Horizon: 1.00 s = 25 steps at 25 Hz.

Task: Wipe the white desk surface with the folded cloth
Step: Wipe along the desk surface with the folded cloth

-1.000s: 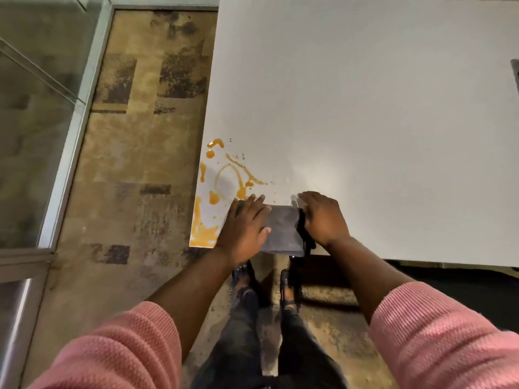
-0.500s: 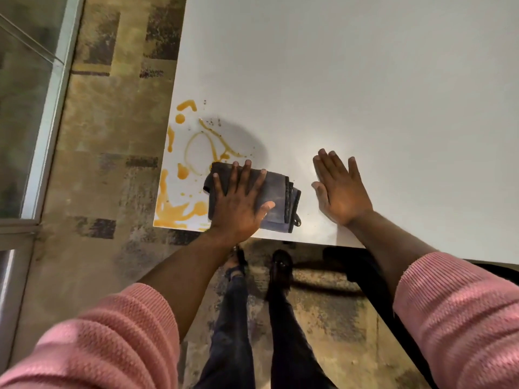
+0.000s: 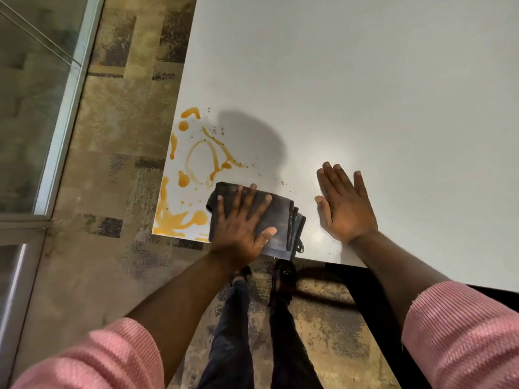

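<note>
The white desk (image 3: 365,94) fills the upper right. An orange liquid spill (image 3: 179,220) with dark crumbs covers its near left corner. A dark grey folded cloth (image 3: 280,220) lies at the desk's front edge, touching the right side of the spill. My left hand (image 3: 241,223) presses flat on the cloth, fingers spread. My right hand (image 3: 344,206) rests flat on the bare desk just right of the cloth, holding nothing.
Patterned carpet (image 3: 112,164) lies left of and below the desk. A glass partition with a metal frame (image 3: 61,122) runs along the far left. My legs and shoes (image 3: 283,276) stand under the front edge. A dark desk leg (image 3: 373,304) is below my right forearm.
My right hand let go of the cloth and went flat on the desk. My left hand slid the cloth left against the spill. In the last half second little moved.
</note>
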### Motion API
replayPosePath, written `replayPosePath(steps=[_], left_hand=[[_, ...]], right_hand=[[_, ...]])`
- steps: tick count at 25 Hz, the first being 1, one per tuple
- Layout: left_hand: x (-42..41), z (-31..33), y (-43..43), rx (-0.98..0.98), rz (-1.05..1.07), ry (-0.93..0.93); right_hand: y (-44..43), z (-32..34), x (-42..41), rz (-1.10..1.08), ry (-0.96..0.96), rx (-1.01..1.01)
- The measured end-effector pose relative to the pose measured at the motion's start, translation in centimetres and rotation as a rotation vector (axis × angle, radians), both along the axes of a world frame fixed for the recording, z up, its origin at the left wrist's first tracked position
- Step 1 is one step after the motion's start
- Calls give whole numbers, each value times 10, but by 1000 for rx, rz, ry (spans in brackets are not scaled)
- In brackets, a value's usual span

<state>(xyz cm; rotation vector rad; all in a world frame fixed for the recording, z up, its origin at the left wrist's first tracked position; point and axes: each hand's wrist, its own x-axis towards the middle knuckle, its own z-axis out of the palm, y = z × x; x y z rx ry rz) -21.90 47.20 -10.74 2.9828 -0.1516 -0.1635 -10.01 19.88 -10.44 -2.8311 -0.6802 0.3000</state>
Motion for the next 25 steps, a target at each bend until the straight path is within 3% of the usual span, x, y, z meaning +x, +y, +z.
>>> replayPosePath(steps=[7, 13, 19, 25], left_hand=[[101, 18, -2, -98, -18, 80], [116, 15, -33, -48, 284, 21], [104, 10, -38, -53, 161, 5], [51, 10, -42, -40, 53, 71]], right_hand=[[-4, -2, 5, -10, 7, 54], [-1, 1, 8, -56, 13, 181], [-6, 9, 8, -129, 36, 404], [-4, 12, 10, -102, 52, 330]])
